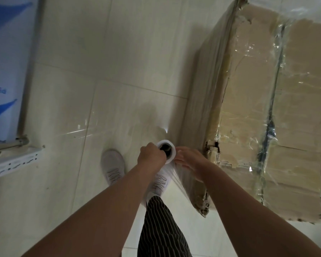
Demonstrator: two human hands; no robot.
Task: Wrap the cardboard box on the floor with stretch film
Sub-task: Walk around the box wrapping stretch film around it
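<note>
Standing at the right of the frame, the cardboard box (pixel 248 117) rests on the tiled floor (pixel 100 71), already sheathed in glossy film. Low centre, the left hand (pixel 152 156) grips the stretch film roll (pixel 168 152) at its core; the right hand (pixel 190 161) lies open-fingered against the film sheet.

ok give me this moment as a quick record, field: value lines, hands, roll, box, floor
left hand: gripping the top end of the stretch film roll
right hand: open, palm on the film sheet beside the roll
roll: held upright, close to the box's near corner
cardboard box: on the floor, torn edges, film already over its top and side
floor: pale tiles
feet: grey shoes below the roll
</note>
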